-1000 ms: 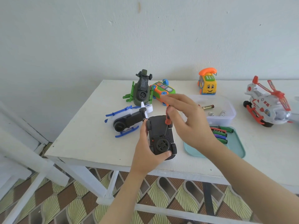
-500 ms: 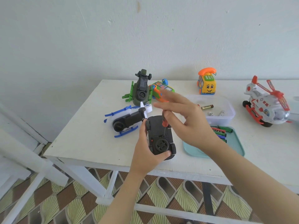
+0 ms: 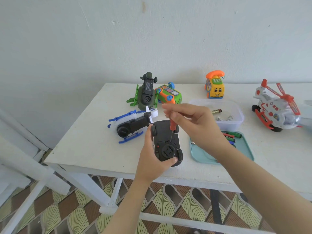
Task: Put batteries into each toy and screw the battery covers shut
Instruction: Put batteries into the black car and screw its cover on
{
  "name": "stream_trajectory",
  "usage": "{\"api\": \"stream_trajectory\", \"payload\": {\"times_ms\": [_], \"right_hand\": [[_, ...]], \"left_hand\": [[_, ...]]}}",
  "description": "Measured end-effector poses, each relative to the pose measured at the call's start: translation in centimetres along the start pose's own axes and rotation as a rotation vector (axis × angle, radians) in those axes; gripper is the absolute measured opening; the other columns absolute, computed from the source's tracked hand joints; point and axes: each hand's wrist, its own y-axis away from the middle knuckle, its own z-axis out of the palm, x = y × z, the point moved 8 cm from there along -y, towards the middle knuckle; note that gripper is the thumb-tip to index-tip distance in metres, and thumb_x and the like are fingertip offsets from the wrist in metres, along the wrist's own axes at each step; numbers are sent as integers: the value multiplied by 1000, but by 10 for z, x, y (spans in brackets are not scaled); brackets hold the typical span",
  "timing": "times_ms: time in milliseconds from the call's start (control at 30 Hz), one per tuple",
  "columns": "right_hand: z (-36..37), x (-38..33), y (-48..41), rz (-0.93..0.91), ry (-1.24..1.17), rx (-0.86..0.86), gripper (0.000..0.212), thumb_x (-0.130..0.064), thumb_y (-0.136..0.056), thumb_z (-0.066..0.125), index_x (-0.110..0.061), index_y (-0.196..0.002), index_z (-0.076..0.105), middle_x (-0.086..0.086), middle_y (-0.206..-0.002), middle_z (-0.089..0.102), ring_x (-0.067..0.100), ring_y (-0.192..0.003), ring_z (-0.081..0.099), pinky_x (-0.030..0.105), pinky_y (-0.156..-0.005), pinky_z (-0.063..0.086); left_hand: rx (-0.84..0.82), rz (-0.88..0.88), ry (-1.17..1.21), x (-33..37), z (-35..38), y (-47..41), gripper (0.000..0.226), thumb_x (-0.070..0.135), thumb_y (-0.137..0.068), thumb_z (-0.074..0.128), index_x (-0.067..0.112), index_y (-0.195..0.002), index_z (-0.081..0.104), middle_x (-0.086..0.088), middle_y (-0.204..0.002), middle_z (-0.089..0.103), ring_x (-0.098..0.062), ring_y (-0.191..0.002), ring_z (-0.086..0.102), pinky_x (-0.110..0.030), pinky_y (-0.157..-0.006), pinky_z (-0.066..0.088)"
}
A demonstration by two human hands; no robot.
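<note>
Our left hand (image 3: pixel 152 162) grips the upturned matte-black plastic car (image 3: pixel 166 142) while our right fingers (image 3: pixel 175 112) pinch the slim red-handled screwdriver (image 3: pixel 173 125) upright on it.

Soft, even light lit the scene brightly — where it came from could not be told. The wall (image 3: pixel 152 39) looked pale and flat; the blue helicopter (image 3: pixel 131 125) cast only a faint, blurred shadow on the table (image 3: pixel 84 141). Detail was slightly soft throughout — the wide lens stretched the lower corners.

Left grip (image 3: pixel 152 159) curled, thumb lowest; right grip (image 3: pixel 197 125) pinching, fingertips pointing left
</note>
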Motion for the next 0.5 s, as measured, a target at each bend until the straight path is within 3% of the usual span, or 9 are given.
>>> {"api": "stream_trajectory", "payload": {"times_ms": [100,200,333,433,500], "right_hand": [[-7,-1,0,-48,130,104,21,-14,-85,69,-27,-101,72,-5,-87,58,20,-76,63,24,-73,55],[-1,1,1,-83,174,25,27,-21,-92,53,-19,-114,68,-6,-95,61,18,-102,62,34,-81,53],[4,4,0,1,-27,-60,29,-7,-91,54,-22,-112,67,5,-83,63,19,-72,59,23,-72,48],[0,3,-2,-26,33,17,36,-4,-86,66,-31,-110,67,-2,-86,56,24,-75,59,24,-76,52],[-2,-4,-1,-121,252,60,33,-17,-85,68,-31,-116,66,-11,-89,54,21,-86,60,31,-82,54]], "left_hand": [[1,1,3,1,0,0,111,20,-63,84,42,-147,14,38,-129,49,4,-121,54,-16,-97,45],[-2,0,10,1,0,0,111,20,-63,84,42,-147,15,37,-129,49,3,-121,54,-18,-99,45],[-5,0,15,-1,-1,-1,113,19,-64,84,33,-152,16,32,-132,50,1,-123,54,-25,-102,46],[-4,-1,16,-1,-1,0,112,20,-63,85,35,-151,16,32,-132,50,1,-123,53,-27,-102,47],[-2,0,19,-1,-2,-1,112,19,-64,85,36,-150,17,32,-132,51,1,-123,54,-25,-102,47]]}}
